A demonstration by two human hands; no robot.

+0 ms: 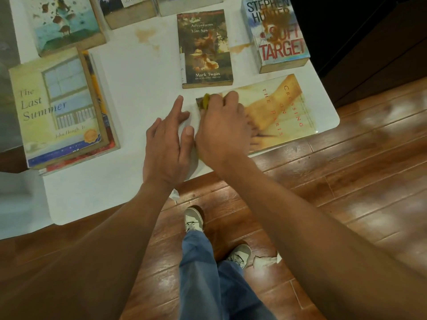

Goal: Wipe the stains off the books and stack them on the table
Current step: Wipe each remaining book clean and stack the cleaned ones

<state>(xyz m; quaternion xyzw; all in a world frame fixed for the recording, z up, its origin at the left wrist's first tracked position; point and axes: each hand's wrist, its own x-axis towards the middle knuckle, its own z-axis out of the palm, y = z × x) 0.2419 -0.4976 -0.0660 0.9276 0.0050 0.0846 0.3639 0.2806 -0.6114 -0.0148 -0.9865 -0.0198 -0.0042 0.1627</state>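
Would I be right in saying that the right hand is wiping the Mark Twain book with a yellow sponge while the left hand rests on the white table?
Not quite. In the head view, the right hand is wiping the Crossing on the Paris book, not the Mark Twain book, with the yellow sponge; the left hand does rest on the white table.

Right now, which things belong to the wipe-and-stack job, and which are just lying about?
Job: right hand holding yellow-green sponge on Crossing Paris book; left hand; stained Tom Sawyer; Soft Target; Last Summer stack.
Lying about: paper scraps on floor.
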